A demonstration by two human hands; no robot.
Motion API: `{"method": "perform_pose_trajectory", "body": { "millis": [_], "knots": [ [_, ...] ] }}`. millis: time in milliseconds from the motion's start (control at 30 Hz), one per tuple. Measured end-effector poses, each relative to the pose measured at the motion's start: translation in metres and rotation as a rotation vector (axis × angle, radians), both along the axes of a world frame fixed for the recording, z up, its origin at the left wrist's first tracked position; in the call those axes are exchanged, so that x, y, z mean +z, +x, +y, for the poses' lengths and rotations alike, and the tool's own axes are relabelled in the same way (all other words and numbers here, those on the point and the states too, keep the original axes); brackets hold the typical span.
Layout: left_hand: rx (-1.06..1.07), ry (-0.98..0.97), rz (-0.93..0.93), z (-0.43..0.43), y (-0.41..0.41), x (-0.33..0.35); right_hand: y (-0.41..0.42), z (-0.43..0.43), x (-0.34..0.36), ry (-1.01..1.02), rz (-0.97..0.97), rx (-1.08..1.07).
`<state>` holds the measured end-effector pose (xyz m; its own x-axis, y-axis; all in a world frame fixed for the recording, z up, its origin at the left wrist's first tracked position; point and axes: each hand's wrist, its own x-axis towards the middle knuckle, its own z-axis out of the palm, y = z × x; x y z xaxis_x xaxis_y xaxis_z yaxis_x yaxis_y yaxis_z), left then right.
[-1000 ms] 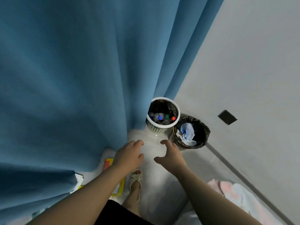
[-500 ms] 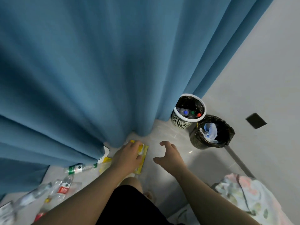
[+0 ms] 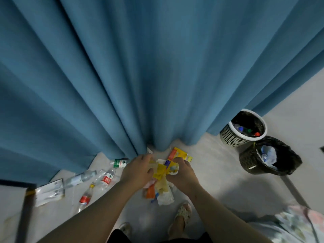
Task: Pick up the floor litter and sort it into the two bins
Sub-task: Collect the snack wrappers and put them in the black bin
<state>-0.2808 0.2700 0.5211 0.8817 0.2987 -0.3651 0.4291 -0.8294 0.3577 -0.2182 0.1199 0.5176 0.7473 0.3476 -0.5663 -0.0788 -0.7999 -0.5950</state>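
Blue curtain folds fill most of the view and hang down to a pale grey floor (image 3: 210, 169), where the litter lies along the hem. Both arms reach down to a heap of yellow wrappers (image 3: 159, 170) at the foot of the curtain. The left hand (image 3: 138, 170) has its fingers curled down over the heap's left edge, gripping the crinkled film there. The right hand (image 3: 182, 174) closes on the right edge, its thumb and fingers bent round a yellow-and-white piece, so the two hands hold the same bunch between them. Just behind the right hand lies a yellow and orange packet (image 3: 178, 154), touching the curtain hem. Below the hands sit an orange wrapper (image 3: 150, 192) and crumpled white paper (image 3: 165, 197).

To the left lie plastic bottles – a green-labelled bottle (image 3: 119, 163) by the curtain, a red-labelled bottle (image 3: 106, 178) beside it, a clear bottle (image 3: 78, 178) further out, and a small yellow-capped bottle (image 3: 85, 199) nearer the camera. A flat white packet (image 3: 50, 192) lies beyond them.

At right stand the two bins, touching – a white lattice bin (image 3: 228, 135) with bottles inside, and a black-bagged bin (image 3: 249, 160) with crumpled paper. A sandalled foot (image 3: 183, 213) shows below the hands, floral cloth (image 3: 298, 223) at the lower right.
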Motion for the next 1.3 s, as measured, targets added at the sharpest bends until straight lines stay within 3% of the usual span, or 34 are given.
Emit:
{"method": "perform_pose_trajectory", "body": {
  "millis": [367, 600, 1000, 1300],
  "knots": [
    [0.177, -0.019, 0.039, 0.127, -0.151, -0.004, -0.133, 0.14, -0.01, 0.031, 0.064, 0.087],
    [0.306, -0.042, 0.073, 0.166, -0.206, -0.009, -0.17, 0.184, -0.016, -0.03, 0.057, 0.274],
    [0.485, -0.055, 0.141, 0.194, -0.236, -0.021, -0.179, 0.23, -0.038, -0.064, 0.145, 0.451],
    [0.466, -0.056, 0.192, 0.201, -0.221, -0.032, -0.163, 0.239, -0.056, -0.124, 0.178, 0.459]
  ]
}}
